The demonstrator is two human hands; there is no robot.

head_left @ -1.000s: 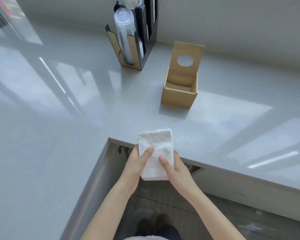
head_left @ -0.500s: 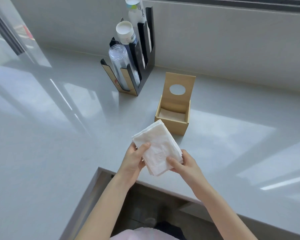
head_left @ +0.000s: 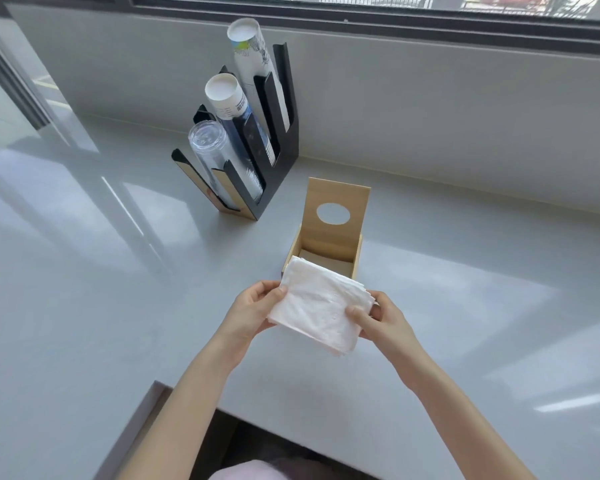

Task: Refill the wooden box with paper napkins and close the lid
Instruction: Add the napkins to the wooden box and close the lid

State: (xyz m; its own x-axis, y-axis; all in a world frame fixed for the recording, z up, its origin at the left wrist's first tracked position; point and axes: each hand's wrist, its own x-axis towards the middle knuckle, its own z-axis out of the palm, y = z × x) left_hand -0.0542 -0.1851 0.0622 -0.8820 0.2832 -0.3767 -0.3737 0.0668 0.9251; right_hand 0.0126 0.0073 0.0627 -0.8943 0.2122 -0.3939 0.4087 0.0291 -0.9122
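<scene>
Above the pale grey counter, just in front of the wooden box, we hold a stack of white paper napkins between both hands. Our left hand pinches the stack's left edge, thumb on top and the other fingers underneath, and our right hand grips the right edge the same way, thumb pressed onto the top sheet. The stack is tilted, its far corner raised and overlapping the near wall of the box in our view; whether it touches the wood, we cannot tell. The box stands on the counter with its lid swung up and back, nearly upright, and the oval hole in the lid shows the counter and wall behind it. Inside the box we see a light surface low down, which may be a few napkins or the bare floor of it; we cannot say which. To the left of the box and farther back stands a black cup holder with sloping slots, carrying a stack of clear plastic cups in the nearest slot and two stacks of paper cups behind it. A grey wall and a dark window frame run along the back of the counter.
</scene>
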